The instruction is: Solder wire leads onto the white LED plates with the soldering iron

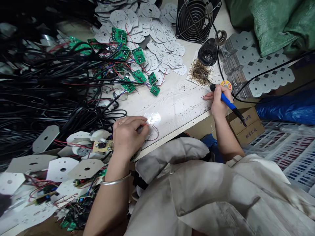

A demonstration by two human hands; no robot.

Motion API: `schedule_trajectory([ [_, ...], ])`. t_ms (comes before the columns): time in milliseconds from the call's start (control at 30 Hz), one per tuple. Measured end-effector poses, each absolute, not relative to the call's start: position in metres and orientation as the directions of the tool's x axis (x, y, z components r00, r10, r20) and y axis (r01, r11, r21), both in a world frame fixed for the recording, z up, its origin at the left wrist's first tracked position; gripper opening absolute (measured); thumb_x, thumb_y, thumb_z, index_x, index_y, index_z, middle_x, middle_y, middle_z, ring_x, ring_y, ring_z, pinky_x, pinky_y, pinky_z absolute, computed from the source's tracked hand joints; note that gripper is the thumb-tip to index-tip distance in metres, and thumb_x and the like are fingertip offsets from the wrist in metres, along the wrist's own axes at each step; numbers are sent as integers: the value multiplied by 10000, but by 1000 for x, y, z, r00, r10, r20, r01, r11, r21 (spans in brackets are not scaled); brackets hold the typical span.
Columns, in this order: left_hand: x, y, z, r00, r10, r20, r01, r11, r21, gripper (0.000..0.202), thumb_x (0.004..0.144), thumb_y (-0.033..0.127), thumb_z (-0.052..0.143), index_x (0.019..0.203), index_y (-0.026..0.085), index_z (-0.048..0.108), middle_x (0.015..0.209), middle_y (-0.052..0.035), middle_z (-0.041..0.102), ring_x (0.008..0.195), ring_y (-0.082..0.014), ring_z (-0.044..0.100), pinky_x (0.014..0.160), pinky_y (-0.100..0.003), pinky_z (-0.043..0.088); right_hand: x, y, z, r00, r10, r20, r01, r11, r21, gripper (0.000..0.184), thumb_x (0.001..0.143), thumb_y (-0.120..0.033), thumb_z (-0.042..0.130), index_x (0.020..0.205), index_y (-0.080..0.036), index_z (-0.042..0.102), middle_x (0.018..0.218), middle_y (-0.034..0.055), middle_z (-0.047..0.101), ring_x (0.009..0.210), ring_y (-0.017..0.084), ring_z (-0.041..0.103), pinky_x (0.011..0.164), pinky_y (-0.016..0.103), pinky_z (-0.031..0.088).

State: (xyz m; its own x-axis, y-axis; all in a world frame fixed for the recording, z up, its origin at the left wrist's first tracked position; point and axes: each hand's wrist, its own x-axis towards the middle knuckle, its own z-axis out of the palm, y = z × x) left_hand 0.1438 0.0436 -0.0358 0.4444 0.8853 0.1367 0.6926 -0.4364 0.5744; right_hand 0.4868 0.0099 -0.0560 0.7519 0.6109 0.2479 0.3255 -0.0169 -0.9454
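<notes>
My right hand (pixel 220 101) is wrapped round the blue handle of a soldering iron (pixel 228 102). The iron's tip points at a heap of brown solder residue (pixel 200 72) on a pale pad. Just behind that hand is a yellow-labelled solder spool (pixel 225 86). My left hand (pixel 130 133) rests at the table's near edge, fingers curled in and thumb close to them; what they pinch is hidden. Against its fingertips lies a shiny white perforated plate (pixel 153 118), with thin red and dark wires (pixel 157 133) looping from it toward me.
Black cables (pixel 81 78) and green circuit boards (pixel 139 55) crowd the left. Loose white plates (pixel 157 36) pile up behind, beside a black fan (pixel 195 20). Stacked metal plates (pixel 261 72) stand right; a cardboard box (pixel 247 126) and plastic crates (pixel 292 150) sit lower.
</notes>
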Motion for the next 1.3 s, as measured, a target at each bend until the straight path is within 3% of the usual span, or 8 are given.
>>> schedule_trajectory([
  [233,151,38,-24,402,915,24,743,-342,575,123,830,266,630,727,249,695,972,-11,798,940,-235,726,979,-453,478,454,-3,-39,760,578,297,186,244,-952,364,855,-581,691,829,-224,625,593,-70,625,368,111,596,323,228,457],
  [367,154,36,-22,379,924,-48,769,-286,571,141,855,204,611,733,226,678,1022,-7,787,1003,-218,714,1062,-460,441,404,-21,-33,565,817,112,-9,142,-990,351,880,-545,678,757,-223,611,734,-50,684,358,71,545,298,224,386],
  [500,151,36,-24,387,920,-64,768,-283,575,127,847,180,625,735,224,665,1022,3,775,1001,-210,701,1075,-460,434,376,-30,-34,350,936,-29,-64,-7,-998,356,880,-577,680,771,-240,657,602,-60,632,364,73,519,326,232,386],
  [600,149,36,-24,403,914,-50,752,-299,587,113,847,190,636,748,228,675,1017,0,770,1003,-213,696,1066,-470,430,374,-30,-34,256,965,-63,-20,-59,-998,330,913,-570,644,821,-258,702,500,-71,580,375,84,525,366,238,422],
  [800,147,36,-23,434,901,-17,737,-345,581,91,850,204,640,778,222,693,1032,-9,763,1000,-208,684,1038,-464,436,379,-29,-32,80,991,-105,49,-109,-993,315,940,-545,615,899,-254,730,551,-68,649,423,70,576,421,211,479],
  [1133,147,36,-22,469,883,-12,729,-379,570,110,865,205,616,809,224,708,1040,-26,755,996,-222,676,986,-458,458,381,-25,-23,2,991,-132,37,-132,-991,280,937,-488,641,905,-230,746,590,-61,680,452,55,607,443,168,505],
  [1300,147,36,-23,476,879,-21,737,-386,555,116,865,191,604,810,222,702,1045,-26,748,1003,-216,668,994,-449,459,381,-23,-22,-28,985,-173,59,-171,-984,328,919,-537,640,894,-225,737,584,-54,677,454,69,612,450,189,518],
])
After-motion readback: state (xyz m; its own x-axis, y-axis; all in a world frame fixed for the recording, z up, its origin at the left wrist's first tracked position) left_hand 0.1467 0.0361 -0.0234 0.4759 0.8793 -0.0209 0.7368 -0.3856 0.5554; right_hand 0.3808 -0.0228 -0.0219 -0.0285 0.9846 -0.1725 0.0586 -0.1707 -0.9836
